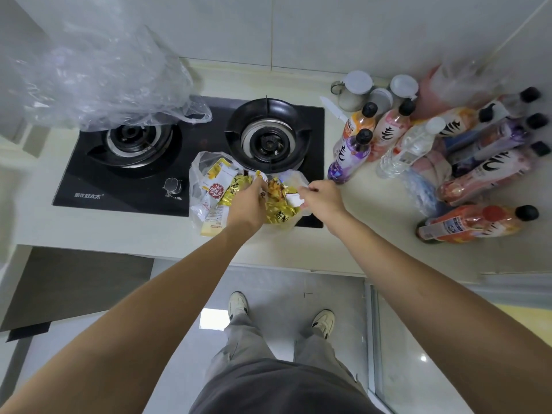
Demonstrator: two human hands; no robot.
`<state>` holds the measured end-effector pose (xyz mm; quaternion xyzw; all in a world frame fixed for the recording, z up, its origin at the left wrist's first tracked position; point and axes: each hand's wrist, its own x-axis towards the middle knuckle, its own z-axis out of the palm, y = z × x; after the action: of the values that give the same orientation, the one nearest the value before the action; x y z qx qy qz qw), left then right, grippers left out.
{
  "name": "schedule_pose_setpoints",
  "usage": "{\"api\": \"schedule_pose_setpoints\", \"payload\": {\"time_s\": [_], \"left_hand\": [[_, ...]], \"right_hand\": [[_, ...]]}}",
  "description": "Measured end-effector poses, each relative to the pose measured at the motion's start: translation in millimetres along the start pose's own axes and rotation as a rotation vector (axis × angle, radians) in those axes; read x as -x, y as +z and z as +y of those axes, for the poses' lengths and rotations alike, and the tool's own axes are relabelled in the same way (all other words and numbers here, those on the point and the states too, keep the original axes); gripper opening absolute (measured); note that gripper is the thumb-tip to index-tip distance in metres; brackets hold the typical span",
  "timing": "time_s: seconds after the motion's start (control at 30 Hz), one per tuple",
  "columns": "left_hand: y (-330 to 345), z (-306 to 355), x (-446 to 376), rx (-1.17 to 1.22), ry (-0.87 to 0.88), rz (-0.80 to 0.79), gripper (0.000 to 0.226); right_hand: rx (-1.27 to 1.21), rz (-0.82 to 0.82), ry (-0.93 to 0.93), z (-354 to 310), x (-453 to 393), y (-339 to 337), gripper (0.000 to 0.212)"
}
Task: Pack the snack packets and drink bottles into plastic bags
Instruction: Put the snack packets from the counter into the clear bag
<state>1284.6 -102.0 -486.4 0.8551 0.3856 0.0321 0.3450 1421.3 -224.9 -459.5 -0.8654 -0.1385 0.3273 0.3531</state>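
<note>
One clear plastic bag (pixel 197 174) of yellow foil snack packets (pixel 279 209) is gripped by left hand (pixel 248 204) and pinched by right hand (pixel 321 200); right of it, nine plastic drink bottles (pixel 478 222) are counted, four lying.

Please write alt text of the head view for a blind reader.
Both hands work at a clear plastic bag of snack packets on a gas stove: left hand among the packets, right hand pinching the bag's edge. Drink bottles wait at right.
</note>
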Motion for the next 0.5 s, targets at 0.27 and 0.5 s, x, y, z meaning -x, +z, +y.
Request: {"api": "schedule_pose_setpoints", "payload": {"time_s": [0.27,0.5], "left_hand": [[7,-1,8,-0.026,0.000,-0.025,0.018],[8,-2,22,-0.019,0.036,-0.057,0.012]], "right_hand": [[-0.079,0.078,-0.067,-20,24,-7,0.026],[-0.125,0.238,-0.146,-22,37,-24,0.037]]}}
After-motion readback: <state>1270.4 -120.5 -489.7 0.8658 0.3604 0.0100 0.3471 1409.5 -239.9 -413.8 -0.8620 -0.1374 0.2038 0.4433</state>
